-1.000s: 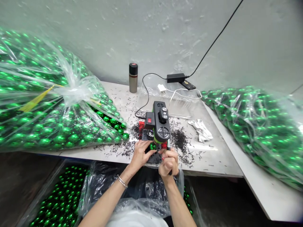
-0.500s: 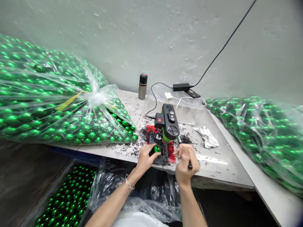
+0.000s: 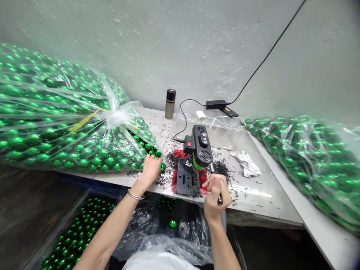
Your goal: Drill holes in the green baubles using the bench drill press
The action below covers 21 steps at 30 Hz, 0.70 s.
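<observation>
My right hand (image 3: pixel 218 195) is closed round the black-gripped lever handle (image 3: pixel 220 200) of a small black and green bench press (image 3: pixel 201 148). Below its head, the black slotted base plate (image 3: pixel 188 180) shows bare on a red mat (image 3: pixel 203 180). My left hand (image 3: pixel 152 168) reaches to the mouth of a clear bag (image 3: pixel 90 146) full of shiny green balls; its fingertips are hidden among them. One green ball (image 3: pixel 163 166) lies beside that hand. Below the table edge, another green ball (image 3: pixel 172 224) is over a plastic-lined container.
Black slivers (image 3: pixel 221 168) litter the table round the press. Behind it are a flask (image 3: pixel 170 104), a clear plastic tray (image 3: pixel 225 137) and a power adapter (image 3: pixel 216 104). White gloves (image 3: pixel 246 164) lie right, near another bag of balls (image 3: pixel 306 150). A bin of balls (image 3: pixel 81 232) stands lower left.
My left hand has left the press plate and moved left to the bag mouth. The green ball it held on the plate is gone from there; one now shows below the table edge.
</observation>
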Each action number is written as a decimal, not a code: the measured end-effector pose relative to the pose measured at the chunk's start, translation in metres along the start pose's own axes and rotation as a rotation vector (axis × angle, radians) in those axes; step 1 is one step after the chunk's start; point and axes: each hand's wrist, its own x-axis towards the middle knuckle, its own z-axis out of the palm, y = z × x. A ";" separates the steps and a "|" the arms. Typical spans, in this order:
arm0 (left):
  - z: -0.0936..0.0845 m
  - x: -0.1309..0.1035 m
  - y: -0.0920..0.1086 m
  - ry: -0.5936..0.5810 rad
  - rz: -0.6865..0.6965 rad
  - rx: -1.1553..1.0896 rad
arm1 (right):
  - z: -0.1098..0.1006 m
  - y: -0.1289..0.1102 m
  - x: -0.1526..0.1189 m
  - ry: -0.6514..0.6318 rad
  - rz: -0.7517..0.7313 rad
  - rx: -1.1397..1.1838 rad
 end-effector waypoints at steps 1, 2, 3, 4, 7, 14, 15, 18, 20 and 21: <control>0.001 0.000 0.001 -0.001 0.004 -0.002 | 0.000 0.001 -0.001 0.002 0.005 0.007; 0.002 -0.001 0.004 -0.003 0.005 0.000 | 0.000 0.002 -0.002 0.006 0.009 0.011; 0.003 -0.004 0.007 0.001 0.005 0.000 | 0.000 0.002 -0.003 0.011 0.010 0.011; 0.005 -0.007 0.011 0.010 0.007 -0.005 | 0.000 0.003 -0.004 0.016 0.009 0.009; 0.013 -0.017 0.024 0.064 0.033 -0.077 | 0.001 0.004 -0.005 0.015 0.006 0.006; 0.023 -0.027 0.035 0.070 -0.210 -1.031 | -0.001 0.008 -0.007 -0.007 -0.008 0.003; 0.022 -0.026 0.037 0.016 -0.306 -1.250 | -0.001 0.009 -0.008 -0.005 -0.005 0.004; 0.021 -0.024 0.045 -0.110 -0.539 -1.774 | -0.001 0.011 -0.010 0.003 0.018 0.016; 0.022 -0.023 0.053 -0.135 -0.622 -1.907 | -0.001 0.010 -0.010 -0.002 0.014 0.008; 0.024 -0.023 0.056 -0.141 -0.636 -1.902 | -0.001 0.009 -0.009 -0.007 0.002 0.001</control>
